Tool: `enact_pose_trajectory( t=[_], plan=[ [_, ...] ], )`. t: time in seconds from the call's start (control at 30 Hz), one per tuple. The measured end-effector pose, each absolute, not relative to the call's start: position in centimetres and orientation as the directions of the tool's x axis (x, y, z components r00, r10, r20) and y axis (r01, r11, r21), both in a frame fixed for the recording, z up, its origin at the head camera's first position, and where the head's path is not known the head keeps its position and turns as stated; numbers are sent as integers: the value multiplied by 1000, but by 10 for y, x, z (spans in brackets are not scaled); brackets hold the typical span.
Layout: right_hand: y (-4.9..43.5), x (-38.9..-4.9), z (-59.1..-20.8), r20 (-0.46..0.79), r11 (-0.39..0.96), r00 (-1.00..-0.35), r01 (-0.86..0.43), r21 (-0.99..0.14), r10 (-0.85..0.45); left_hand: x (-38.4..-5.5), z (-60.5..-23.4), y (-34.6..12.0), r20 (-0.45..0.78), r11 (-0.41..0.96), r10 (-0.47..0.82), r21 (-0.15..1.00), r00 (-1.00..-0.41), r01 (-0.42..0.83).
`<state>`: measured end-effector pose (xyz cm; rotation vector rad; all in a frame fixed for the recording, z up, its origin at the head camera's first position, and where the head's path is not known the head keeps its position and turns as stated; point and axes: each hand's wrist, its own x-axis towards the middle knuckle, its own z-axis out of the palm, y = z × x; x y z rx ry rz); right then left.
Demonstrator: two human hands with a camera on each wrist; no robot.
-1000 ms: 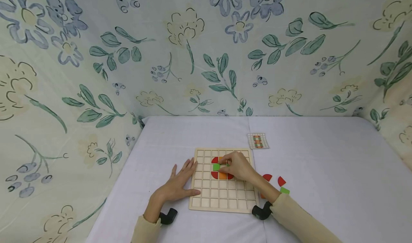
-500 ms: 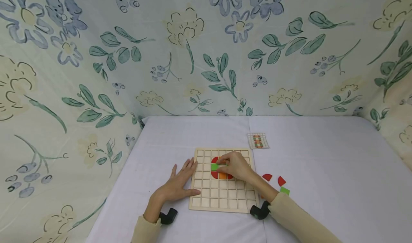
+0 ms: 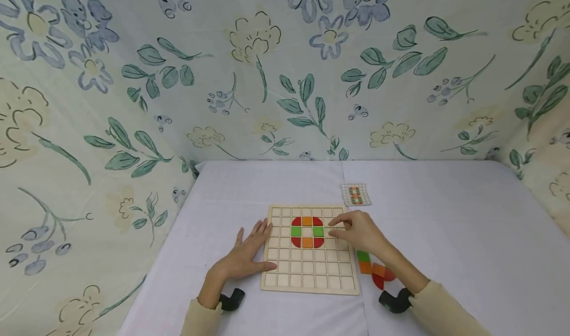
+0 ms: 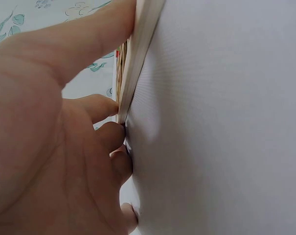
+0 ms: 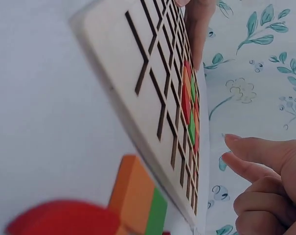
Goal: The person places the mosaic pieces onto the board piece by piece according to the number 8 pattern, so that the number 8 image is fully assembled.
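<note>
A wooden grid board [image 3: 308,281] lies on the table. In its upper middle, red quarter-round pieces [image 3: 296,242], orange squares [image 3: 307,221] and green squares [image 3: 296,231] form a ring round one bare cell. My left hand [image 3: 245,259] rests at the board's left edge, its thumb and fingers spread along it; the left wrist view has the fingertips against the rim. Above the board's right side hovers my right hand [image 3: 358,231], with thumb and index finger extended a little apart and nothing between them. Its other fingers are curled in the right wrist view.
Loose pieces lie right of the board: a green square [image 3: 362,257], an orange square [image 3: 365,267], and red quarter-rounds [image 3: 378,281] overlapping another orange one. A small pattern card [image 3: 361,201] sits behind the board's right corner. Floral cloth [image 3: 285,78] hangs behind the table.
My right hand has left the ring's left green square and moved right, uncovering the whole ring. The left hand has stayed in place.
</note>
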<state>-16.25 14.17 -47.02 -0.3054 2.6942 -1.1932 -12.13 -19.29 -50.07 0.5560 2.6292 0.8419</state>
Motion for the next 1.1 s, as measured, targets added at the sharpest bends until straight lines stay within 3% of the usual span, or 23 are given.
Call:
enact_pose_trajectory(
  t=[0.5,0.73,1.1],
  plan=[
    [231,-130,-472,-69,776,-990,-53,-629,-124,-121,-500,-194,-183,750,460,603,-869,270],
    [250,-121,-481,-127,799,-989,12,-602,-81,-121,-500,-195,-183,747,466,605,-866,275],
    [261,-120,-486,-152,792,-980,-9,-611,-128,-122,-501,-194,-187,752,467,598,-864,277]
  ],
)
